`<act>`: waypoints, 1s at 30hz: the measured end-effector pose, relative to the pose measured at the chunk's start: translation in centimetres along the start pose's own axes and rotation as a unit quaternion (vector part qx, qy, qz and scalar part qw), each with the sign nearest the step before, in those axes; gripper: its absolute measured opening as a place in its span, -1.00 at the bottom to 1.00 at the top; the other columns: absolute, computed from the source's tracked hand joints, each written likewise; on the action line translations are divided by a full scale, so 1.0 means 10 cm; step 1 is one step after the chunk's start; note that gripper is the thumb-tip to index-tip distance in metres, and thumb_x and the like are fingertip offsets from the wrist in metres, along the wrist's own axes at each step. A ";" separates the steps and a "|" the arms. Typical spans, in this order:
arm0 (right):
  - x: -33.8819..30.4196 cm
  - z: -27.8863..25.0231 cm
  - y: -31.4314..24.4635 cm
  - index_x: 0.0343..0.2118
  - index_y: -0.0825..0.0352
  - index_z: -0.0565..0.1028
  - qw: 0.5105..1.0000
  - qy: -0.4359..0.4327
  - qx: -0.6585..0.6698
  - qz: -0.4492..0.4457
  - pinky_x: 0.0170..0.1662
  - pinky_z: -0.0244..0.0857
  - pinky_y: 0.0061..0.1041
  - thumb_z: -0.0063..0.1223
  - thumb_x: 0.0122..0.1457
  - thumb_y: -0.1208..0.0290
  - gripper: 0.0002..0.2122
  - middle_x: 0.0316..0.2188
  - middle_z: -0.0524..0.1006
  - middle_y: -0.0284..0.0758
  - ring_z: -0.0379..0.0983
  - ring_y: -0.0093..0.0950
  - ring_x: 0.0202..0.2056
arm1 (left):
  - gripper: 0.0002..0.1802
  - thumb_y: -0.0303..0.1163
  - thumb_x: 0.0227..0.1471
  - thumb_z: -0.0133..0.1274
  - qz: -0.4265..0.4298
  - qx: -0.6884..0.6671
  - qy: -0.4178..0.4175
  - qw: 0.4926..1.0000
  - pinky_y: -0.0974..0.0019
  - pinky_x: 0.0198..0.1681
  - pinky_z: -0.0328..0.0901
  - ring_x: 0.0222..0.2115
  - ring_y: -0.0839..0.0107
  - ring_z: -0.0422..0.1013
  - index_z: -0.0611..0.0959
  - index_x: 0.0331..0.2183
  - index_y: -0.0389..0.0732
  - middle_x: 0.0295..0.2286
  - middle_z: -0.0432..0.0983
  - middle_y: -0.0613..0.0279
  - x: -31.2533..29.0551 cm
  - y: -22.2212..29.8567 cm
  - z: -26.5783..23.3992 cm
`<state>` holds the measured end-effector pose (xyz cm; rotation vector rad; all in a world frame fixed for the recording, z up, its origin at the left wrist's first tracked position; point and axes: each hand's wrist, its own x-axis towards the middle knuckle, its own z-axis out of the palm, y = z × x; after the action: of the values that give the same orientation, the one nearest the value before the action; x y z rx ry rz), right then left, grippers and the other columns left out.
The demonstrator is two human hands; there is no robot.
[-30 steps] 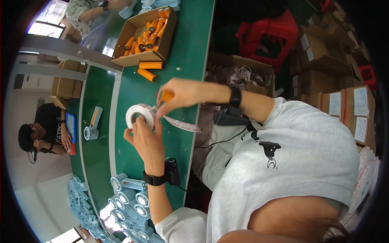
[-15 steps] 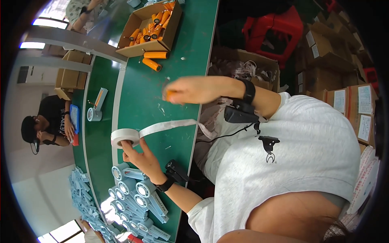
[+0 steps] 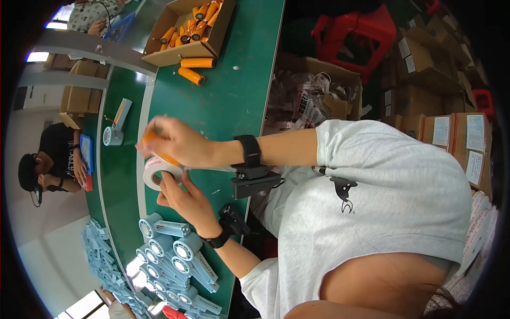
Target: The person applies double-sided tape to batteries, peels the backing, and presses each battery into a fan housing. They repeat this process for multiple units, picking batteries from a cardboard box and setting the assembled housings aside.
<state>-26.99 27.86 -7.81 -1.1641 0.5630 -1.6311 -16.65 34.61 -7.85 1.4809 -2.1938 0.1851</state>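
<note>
My left hand (image 3: 186,204) has fingers in the core of a white tape roll (image 3: 152,179), its other fingers bent against the side. Just above it in the picture, my right hand (image 3: 183,139) closes around an orange cylindrical battery (image 3: 169,159), whose lower end lies against the roll's upper rim. Motion blurs the right fingertips. Two more orange batteries (image 3: 197,63) lie on the green table, beside a cardboard box (image 3: 183,55) filled with similar ones. Several light blue handheld fans (image 3: 187,247) are grouped below my left hand.
A single blue fan (image 3: 113,135) with wires lies on the far table strip. A co-worker (image 3: 53,159) sits there by a blue tray (image 3: 86,154). On the right are a scrap carton (image 3: 353,85), a red stool (image 3: 366,40) and stacked cartons (image 3: 443,133).
My right hand has moved left, bringing the battery to the tape roll. The long tape strip that stretched across the table is now mostly hidden. The left hand stays at the roll.
</note>
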 end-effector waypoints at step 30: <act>0.33 -1.00 -0.06 -0.14 0.39 0.36 0.970 -0.162 0.144 -0.113 -0.02 0.24 -0.37 -0.01 0.03 0.52 -0.71 -0.15 0.40 -0.06 0.36 -0.26 -0.11 | -0.60 -0.62 -0.21 -0.04 0.275 0.261 0.017 0.925 0.30 -0.14 0.23 -0.19 0.24 0.34 0.48 -0.20 -0.23 -0.12 0.34 0.06 0.34 -0.61 -0.57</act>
<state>-36.19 23.38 -10.24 -1.2730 -0.0172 -1.6007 -10.33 31.37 -2.19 1.0252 -2.6050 1.0430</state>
